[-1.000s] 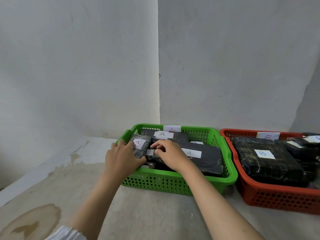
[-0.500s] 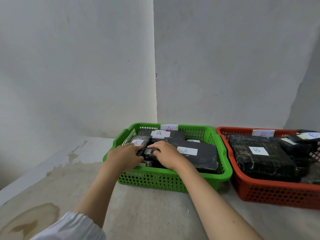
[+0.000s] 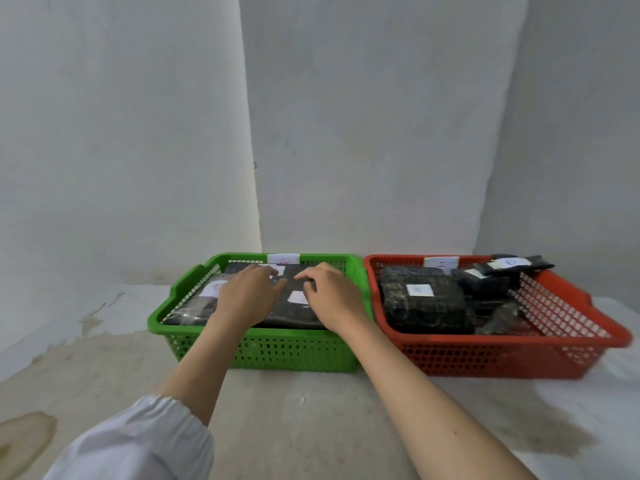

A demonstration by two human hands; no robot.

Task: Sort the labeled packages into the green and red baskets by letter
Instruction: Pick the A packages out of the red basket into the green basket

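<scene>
I see a white sleeve (image 3: 138, 441) cut off at the near edge. My left hand (image 3: 247, 299) and right hand (image 3: 334, 297) lie flat, fingers spread, on black packages (image 3: 294, 313) in the green basket (image 3: 263, 348), hiding their labels. Right, the red basket (image 3: 502, 355) holds more; its letters blur.

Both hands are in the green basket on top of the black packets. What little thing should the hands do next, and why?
Probably lift both hands out. The left hand and right hand lie flat on the packages, which already sit low inside the green basket; neither hand looks to be gripping anything.
</scene>
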